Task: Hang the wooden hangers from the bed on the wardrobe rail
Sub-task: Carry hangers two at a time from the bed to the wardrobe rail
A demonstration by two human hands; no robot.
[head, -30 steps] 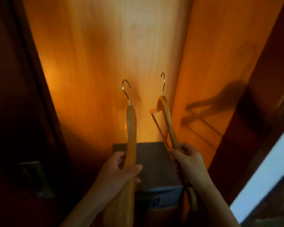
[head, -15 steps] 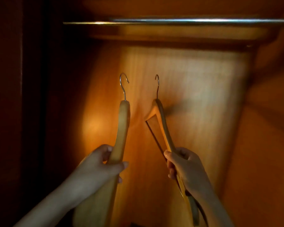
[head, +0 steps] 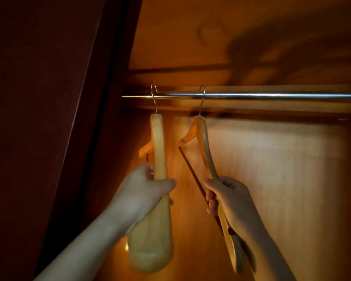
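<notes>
I hold two pale wooden hangers inside a dim wardrobe. My left hand (head: 145,186) grips the near arm of the left hanger (head: 158,151); its metal hook crosses the chrome rail (head: 272,95) near the rail's left end. My right hand (head: 228,196) grips the right hanger (head: 206,147) by its arm and dark lower bar. That hanger's hook curls over the rail a short way to the right of the first. Both hangers are seen almost edge-on.
A dark wardrobe door or side panel (head: 49,118) fills the left. The orange wooden back wall (head: 272,179) lies behind the hangers. A shelf underside (head: 211,37) sits above the rail. The rail runs bare to the right.
Both hands have lifted the hangers up to the rail; the hooks, well below it half a second ago, now sit at and over it. My view has tilted upward.
</notes>
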